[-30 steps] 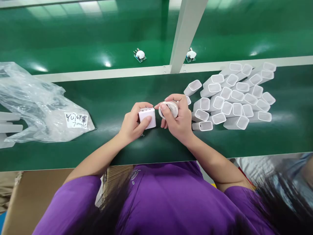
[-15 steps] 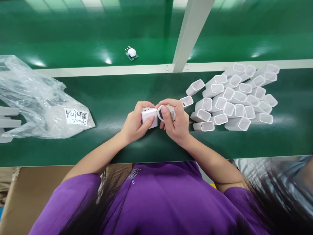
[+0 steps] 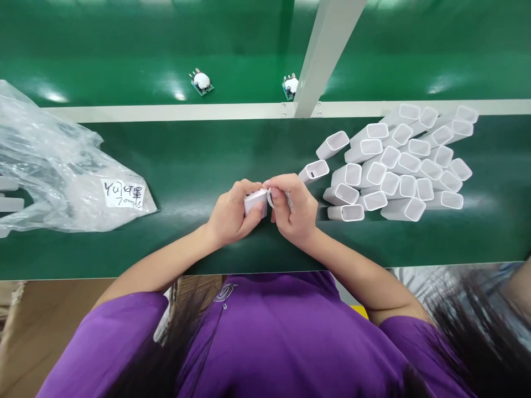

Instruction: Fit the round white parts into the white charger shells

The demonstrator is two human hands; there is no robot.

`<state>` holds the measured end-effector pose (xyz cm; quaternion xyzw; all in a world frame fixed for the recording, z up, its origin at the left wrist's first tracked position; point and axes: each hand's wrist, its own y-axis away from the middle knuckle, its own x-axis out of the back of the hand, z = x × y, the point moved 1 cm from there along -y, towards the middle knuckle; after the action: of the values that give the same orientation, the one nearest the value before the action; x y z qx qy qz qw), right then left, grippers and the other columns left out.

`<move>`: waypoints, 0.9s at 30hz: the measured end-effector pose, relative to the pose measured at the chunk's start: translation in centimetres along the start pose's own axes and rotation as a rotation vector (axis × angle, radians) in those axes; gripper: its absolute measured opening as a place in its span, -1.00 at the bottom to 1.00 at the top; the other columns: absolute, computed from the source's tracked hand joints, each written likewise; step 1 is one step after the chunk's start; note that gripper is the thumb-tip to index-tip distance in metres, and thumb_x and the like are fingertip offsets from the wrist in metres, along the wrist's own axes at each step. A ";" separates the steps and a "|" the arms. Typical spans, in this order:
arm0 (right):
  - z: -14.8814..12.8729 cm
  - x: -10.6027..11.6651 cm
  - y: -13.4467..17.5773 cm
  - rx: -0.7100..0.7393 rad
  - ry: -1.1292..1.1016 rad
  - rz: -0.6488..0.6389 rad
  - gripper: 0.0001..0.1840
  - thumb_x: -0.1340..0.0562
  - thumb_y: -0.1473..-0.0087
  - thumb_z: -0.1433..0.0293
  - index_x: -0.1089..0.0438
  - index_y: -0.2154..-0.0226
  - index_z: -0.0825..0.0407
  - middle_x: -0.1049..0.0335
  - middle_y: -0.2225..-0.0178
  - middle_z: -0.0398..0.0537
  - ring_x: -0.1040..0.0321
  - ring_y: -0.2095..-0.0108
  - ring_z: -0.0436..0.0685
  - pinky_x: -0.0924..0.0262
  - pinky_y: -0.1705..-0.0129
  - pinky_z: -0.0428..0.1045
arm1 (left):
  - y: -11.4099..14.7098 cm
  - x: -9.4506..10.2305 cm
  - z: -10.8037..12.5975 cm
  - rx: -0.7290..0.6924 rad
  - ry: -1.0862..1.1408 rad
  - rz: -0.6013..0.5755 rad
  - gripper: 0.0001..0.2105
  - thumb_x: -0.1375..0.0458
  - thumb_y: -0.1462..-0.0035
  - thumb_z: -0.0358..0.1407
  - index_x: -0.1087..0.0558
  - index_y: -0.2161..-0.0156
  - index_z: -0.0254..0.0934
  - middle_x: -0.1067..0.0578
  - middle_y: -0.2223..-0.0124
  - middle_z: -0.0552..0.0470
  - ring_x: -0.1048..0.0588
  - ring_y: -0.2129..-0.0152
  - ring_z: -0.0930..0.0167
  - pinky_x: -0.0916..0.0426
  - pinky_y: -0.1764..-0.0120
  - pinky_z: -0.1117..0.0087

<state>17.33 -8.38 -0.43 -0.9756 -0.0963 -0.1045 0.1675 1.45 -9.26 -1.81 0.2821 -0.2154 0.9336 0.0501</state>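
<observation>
My left hand (image 3: 233,213) is closed around a small white plastic housing (image 3: 254,204), its thumb pressed on the near face. My right hand (image 3: 293,209) touches it from the other side, fingers curled around a small round white roll (image 3: 270,198). Most of that roll is hidden behind the fingers and thumb. The two hands meet over the green bench (image 3: 199,166). Just beyond my right hand lies a white rectangular tube (image 3: 314,170) with an open end and a dark slot inside.
Many similar white tubes (image 3: 390,182) lie grouped at the right. A clear plastic bag (image 3: 83,182) with a handwritten label is at the left. Past the pale rail (image 3: 186,113), two small circuit boards with white domes (image 3: 202,81) sit near an upright post (image 3: 327,50).
The roll has turned in my right hand and shows less. One domed circuit board has shifted left along the far green surface, and a second has appeared beside the post.
</observation>
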 end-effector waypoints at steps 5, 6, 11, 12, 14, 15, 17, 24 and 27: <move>0.7 -0.1 -0.3 0.005 0.056 -0.036 -0.75 0.01 -0.34 0.28 -0.37 0.17 -0.10 -0.45 0.18 -0.06 -0.42 0.12 0.09 -0.36 0.22 0.00 | -0.1 -0.5 -0.4 0.052 -0.062 -0.027 -0.78 -0.06 -0.19 -0.15 -0.30 0.12 -0.19 -0.53 0.29 -0.01 -0.48 0.52 0.41 -0.33 0.45 0.40; 0.8 -0.1 -0.5 0.006 0.059 -0.038 -0.75 0.00 -0.34 0.28 -0.37 0.15 -0.10 -0.45 0.18 -0.06 -0.42 0.13 0.09 -0.37 0.20 0.00 | -0.3 -0.5 -0.6 0.064 -0.086 -0.036 -0.77 -0.05 -0.18 -0.14 -0.31 0.12 -0.19 -0.52 0.29 0.00 -0.48 0.52 0.41 -0.32 0.45 0.40; 1.0 0.2 -1.5 -0.173 -0.065 0.032 -0.69 -0.04 -0.35 0.18 -0.34 -0.02 -0.09 -0.45 0.13 -0.09 -0.37 0.44 -0.03 -0.37 0.29 -0.05 | -2.0 0.7 -2.0 0.260 -0.026 -0.088 -0.67 -0.16 -0.06 -0.13 -0.21 0.11 -0.18 -0.44 0.19 0.01 -0.46 0.50 0.44 -0.32 0.47 0.42; 1.2 0.3 -1.7 -0.219 -0.111 0.056 -0.66 -0.05 -0.35 0.13 -0.33 -0.03 -0.09 -0.45 0.13 -0.10 -0.31 0.53 -0.07 -0.35 0.38 -0.07 | -2.5 1.3 -2.5 0.309 0.009 -0.067 -0.64 -0.18 -0.04 -0.16 -0.17 0.12 -0.18 -0.41 0.15 0.01 -0.46 0.51 0.46 -0.33 0.48 0.43; 1.6 0.5 -1.9 -0.282 -0.205 0.082 -0.62 -0.07 -0.32 0.07 -0.30 -0.04 -0.08 -0.45 0.14 -0.12 -0.22 0.63 -0.12 -0.25 0.53 -0.12 | -3.7 3.0 -3.7 0.396 0.052 0.003 -0.61 -0.21 0.01 -0.22 -0.12 0.13 -0.17 -0.36 0.10 -0.02 -0.46 0.53 0.49 -0.34 0.54 0.44; 1.8 0.5 -2.0 -0.302 -0.245 0.084 -0.61 -0.08 -0.31 0.05 -0.29 -0.03 -0.08 -0.45 0.14 -0.13 -0.21 0.65 -0.14 -0.19 0.59 -0.13 | -4.5 4.0 -4.3 0.428 0.049 0.029 -0.60 -0.23 0.02 -0.25 -0.12 0.13 -0.17 -0.34 0.10 -0.02 -0.46 0.54 0.49 -0.34 0.56 0.44; 2.3 0.6 -2.1 -0.323 -0.294 0.059 -0.62 -0.08 -0.31 0.07 -0.27 -0.03 -0.07 -0.46 0.16 -0.15 -0.21 0.67 -0.16 -0.13 0.63 -0.15 | -6.7 6.0 -5.6 0.460 -0.032 0.039 -0.60 -0.26 0.03 -0.28 -0.17 0.12 -0.18 -0.34 0.15 -0.01 -0.44 0.54 0.47 -0.32 0.58 0.43; 2.5 -0.5 -1.7 -0.313 -0.029 -0.291 -0.75 -0.15 -0.27 0.24 -0.40 0.10 0.00 -0.45 0.48 -0.26 -0.33 0.53 -0.06 -0.19 0.34 -0.13 | -17.8 9.5 -9.4 0.605 -0.628 0.065 -0.59 -0.40 0.10 -0.21 -0.27 0.23 -0.21 -0.26 0.44 0.10 -0.44 0.16 0.21 -0.35 -0.04 -0.01; 2.5 -0.8 -1.5 -0.277 0.152 -0.416 -0.86 -0.19 -0.21 0.39 -0.47 0.24 0.02 -0.46 0.48 -0.23 -0.38 0.43 -0.03 -0.17 0.23 -0.12 | -20.9 9.0 -12.2 0.640 -0.687 -0.006 -0.60 -0.37 0.15 -0.12 -0.20 0.46 -0.20 -0.22 0.48 0.07 -0.41 0.04 0.14 -0.31 -0.07 -0.09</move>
<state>16.69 -6.21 -2.45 -0.9378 -0.2668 -0.2218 0.0140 -7.74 14.58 1.76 0.5766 0.0802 0.8055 -0.1107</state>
